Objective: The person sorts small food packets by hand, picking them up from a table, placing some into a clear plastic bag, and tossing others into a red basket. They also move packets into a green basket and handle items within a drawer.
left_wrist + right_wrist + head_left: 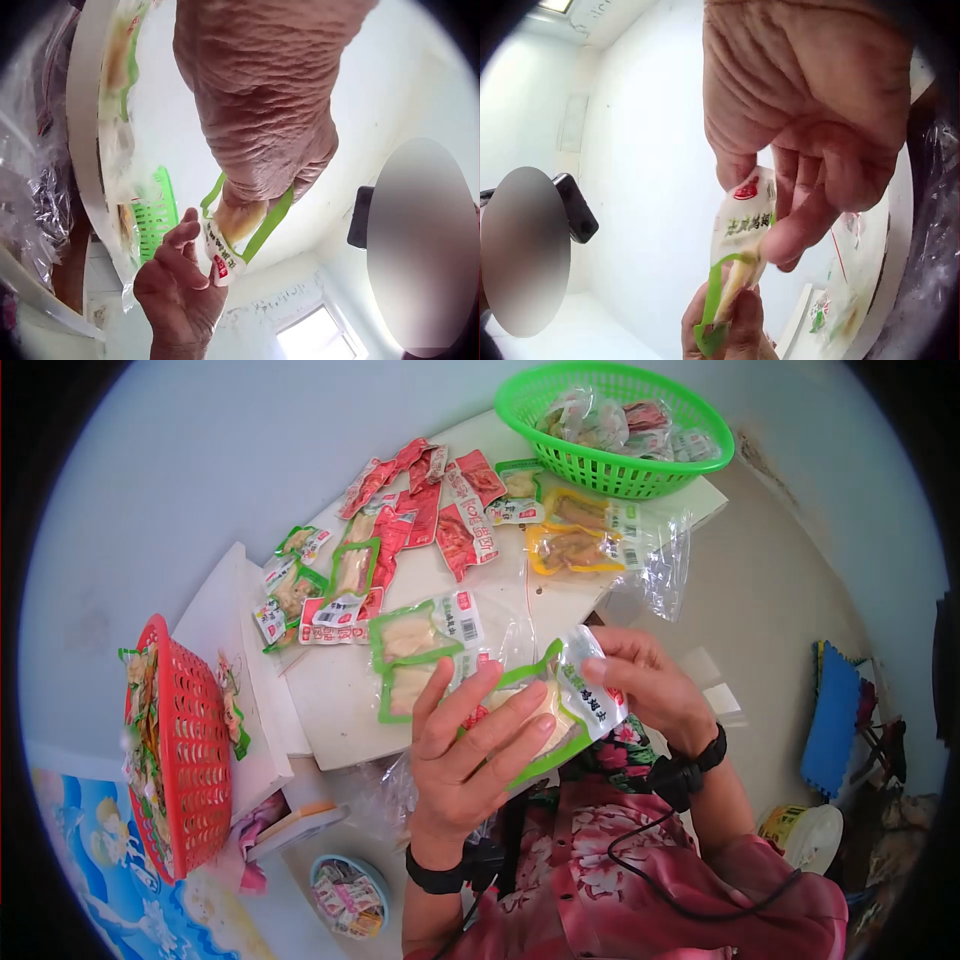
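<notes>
Between both hands is a green-edged vacuum food packet [592, 695] with a white printed top and pale food behind its clear window. My right hand [650, 685] pinches the white top end between thumb and fingers. At the lower end my left hand [465, 750] grips the packet, its fingers lying across the front. In the right wrist view, the left hand [742, 322] holds the packet [739, 225] from below. Just beyond the left fingers, a clear bag [505, 625] on the white table [340, 720] contains two similar green-edged packets [412, 635].
Red packets [465, 535] and more green-edged ones [352, 568] spread over the table's far side. Yellow-edged packets [575, 550] lie in a clear bag at right. A filled green basket [620, 475] stands at the back corner, a red basket [200, 760] at left, a small bin [375, 880] below.
</notes>
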Available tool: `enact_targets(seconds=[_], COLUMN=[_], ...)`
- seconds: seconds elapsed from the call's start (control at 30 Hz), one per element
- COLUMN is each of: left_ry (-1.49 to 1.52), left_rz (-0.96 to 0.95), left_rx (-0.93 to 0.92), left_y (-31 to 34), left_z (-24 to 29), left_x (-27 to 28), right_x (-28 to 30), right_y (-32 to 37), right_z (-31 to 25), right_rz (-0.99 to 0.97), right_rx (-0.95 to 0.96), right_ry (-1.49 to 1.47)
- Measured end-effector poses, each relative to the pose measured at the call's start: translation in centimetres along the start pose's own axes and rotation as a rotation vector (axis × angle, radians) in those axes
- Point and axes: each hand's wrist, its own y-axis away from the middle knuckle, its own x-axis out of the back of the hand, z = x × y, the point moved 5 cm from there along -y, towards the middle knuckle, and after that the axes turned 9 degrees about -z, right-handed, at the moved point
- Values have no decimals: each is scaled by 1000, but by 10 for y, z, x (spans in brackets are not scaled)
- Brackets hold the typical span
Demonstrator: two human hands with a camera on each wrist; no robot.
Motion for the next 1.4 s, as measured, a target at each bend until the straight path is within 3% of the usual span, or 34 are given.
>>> enact_targets(seconds=[0.07, 0.1, 0.27, 0.33, 0.53, 0.87, 1.27, 1.37, 1.4], left_ry=[17, 0, 17, -44, -101, -98, 37, 101, 125], left_rz=[-61, 1, 289, 228, 117, 86, 113, 135, 143], left_rx=[21, 73, 405, 413, 447, 405, 374, 322, 302], left_y=[0, 3, 24, 24, 3, -2, -5, 0, 2], left_z=[-1, -6, -30, -27, -15, -16, 2, 2, 2], left_x=[-2, -2, -3, -7, -35, -48, -49, -48, -46], right_x=[2, 6, 54, 74, 73, 35, 4, -17, -19], right_y=[7, 10, 36, 45, 37, 7, -51, -69, -70], right_z=[-3, -2, -15, -19, -8, 5, 19, 26, 25], right_rz=[-43, -48, 302, 434, 536, 397, 83, -37, -45], right_rx=[-45, -73, 150, 221, 224, 56, -116, -73, -147], right_ry=[94, 136, 134, 136, 220, 55, 322, 233, 252])
